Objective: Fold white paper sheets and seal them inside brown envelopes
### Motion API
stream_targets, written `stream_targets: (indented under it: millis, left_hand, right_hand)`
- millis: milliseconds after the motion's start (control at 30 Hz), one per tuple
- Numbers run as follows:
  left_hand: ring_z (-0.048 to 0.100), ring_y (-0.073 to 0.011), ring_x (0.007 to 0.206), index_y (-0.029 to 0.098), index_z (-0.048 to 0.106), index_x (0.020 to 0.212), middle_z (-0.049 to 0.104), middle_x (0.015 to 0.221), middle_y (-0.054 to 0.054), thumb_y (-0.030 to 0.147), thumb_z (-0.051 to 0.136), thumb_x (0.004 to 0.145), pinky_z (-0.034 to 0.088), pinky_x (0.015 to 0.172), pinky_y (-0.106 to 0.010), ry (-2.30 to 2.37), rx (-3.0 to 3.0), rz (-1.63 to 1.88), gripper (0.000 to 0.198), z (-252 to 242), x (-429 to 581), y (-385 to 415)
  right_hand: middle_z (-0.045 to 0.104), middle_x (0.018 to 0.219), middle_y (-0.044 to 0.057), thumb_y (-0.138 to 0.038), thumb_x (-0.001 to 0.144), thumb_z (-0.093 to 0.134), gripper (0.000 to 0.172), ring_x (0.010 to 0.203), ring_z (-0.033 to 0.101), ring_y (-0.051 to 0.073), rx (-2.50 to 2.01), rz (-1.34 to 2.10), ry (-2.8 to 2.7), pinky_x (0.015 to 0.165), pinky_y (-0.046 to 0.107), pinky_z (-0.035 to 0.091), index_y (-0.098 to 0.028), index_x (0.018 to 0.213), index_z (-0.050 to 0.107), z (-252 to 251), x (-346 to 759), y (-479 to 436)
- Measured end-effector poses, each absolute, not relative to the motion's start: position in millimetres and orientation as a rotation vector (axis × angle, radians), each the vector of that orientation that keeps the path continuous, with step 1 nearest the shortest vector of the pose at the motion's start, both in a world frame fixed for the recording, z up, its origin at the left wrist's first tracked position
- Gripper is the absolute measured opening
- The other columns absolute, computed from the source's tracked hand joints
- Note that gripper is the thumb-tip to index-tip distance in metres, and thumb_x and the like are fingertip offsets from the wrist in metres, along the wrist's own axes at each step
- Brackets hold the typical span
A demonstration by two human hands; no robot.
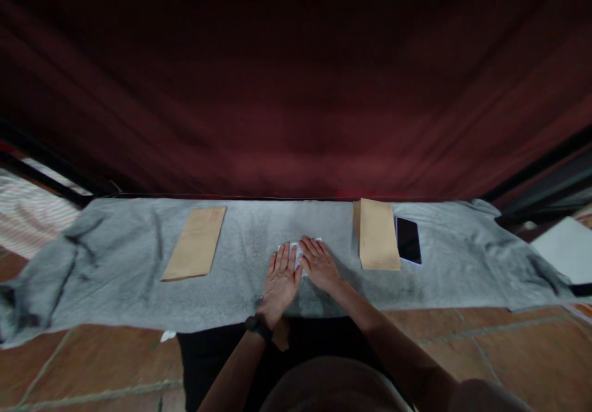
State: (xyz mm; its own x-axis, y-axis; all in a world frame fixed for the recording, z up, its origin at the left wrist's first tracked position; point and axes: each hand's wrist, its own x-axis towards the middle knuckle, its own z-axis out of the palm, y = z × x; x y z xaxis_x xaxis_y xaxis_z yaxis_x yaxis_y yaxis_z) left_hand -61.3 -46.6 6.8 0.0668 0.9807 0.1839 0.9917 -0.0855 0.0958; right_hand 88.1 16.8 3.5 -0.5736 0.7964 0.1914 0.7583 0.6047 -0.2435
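My left hand (280, 278) lies flat, fingers stretched out, on a small white paper (298, 255) at the middle of the grey cloth (250, 239). Beside it my right hand (320, 264) also rests flat on the paper, its fingers spread and pointing up and left. The two hands meet near the thumbs and cover most of the paper. To the left lies a brown envelope (197, 242) with faint red print at its top corner. A stack of brown envelopes (378, 236) is on the right, well beyond my right hand.
A dark-screened phone (409, 240) lies just right of the envelope stack. Behind the cloth hangs a dark red curtain (296, 122). A white flat object (567, 250) is at the far right. Tiled floor (106, 359) shows below, with a small white scrap (168, 335).
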Motion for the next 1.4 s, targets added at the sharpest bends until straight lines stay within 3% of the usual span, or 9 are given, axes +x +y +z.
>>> stream_targets:
  millis: [467, 600, 1000, 1400]
  left_hand:
    - [0.027, -0.0282, 0.151, 0.006, 0.04, 0.151, 0.041, 0.157, -0.016, 0.03, 0.033, 0.1, 0.023, 0.124, -0.051, -2.132, -2.134, -0.359, 0.057, 6, -70, -48]
    - [0.026, -0.0248, 0.152, 0.009, 0.036, 0.153, 0.037, 0.16, -0.014, 0.027, 0.032, 0.1, 0.025, 0.124, -0.048, -2.077, -2.247, -0.364, 0.056, 7, -46, -36]
    - [0.023, -0.0238, 0.153, 0.008, 0.032, 0.155, 0.032, 0.162, -0.015, 0.033, 0.031, 0.102, 0.02, 0.126, -0.046, -2.13, -2.245, -0.323, 0.059, 6, -48, -35]
    - [0.029, -0.0263, 0.151, 0.01, 0.034, 0.155, 0.037, 0.159, -0.014, 0.04, 0.029, 0.102, 0.024, 0.124, -0.048, -2.207, -2.149, -0.423, 0.062, 6, -68, -46]
  right_hand:
    - [0.034, 0.16, 0.008, -0.038, 0.106, 0.035, 0.055, 0.148, 0.034, 0.025, -1.419, 0.07, -2.467, 0.124, 0.045, 0.02, -0.012, 0.155, 0.036, -8, 125, 12]
    - [0.035, 0.16, 0.008, -0.038, 0.106, 0.035, 0.055, 0.148, 0.033, 0.025, -1.42, 0.079, -2.468, 0.124, 0.046, 0.019, -0.012, 0.155, 0.036, -7, 124, 11]
    - [0.035, 0.16, 0.009, -0.037, 0.106, 0.035, 0.056, 0.149, 0.032, 0.025, -1.427, 0.051, -2.468, 0.123, 0.047, 0.02, -0.011, 0.155, 0.035, -10, 126, 10]
    - [0.036, 0.16, 0.008, -0.03, 0.105, 0.033, 0.053, 0.149, 0.031, 0.026, -1.487, 0.067, -2.447, 0.122, 0.049, 0.023, -0.014, 0.156, 0.034, -7, 144, 6]
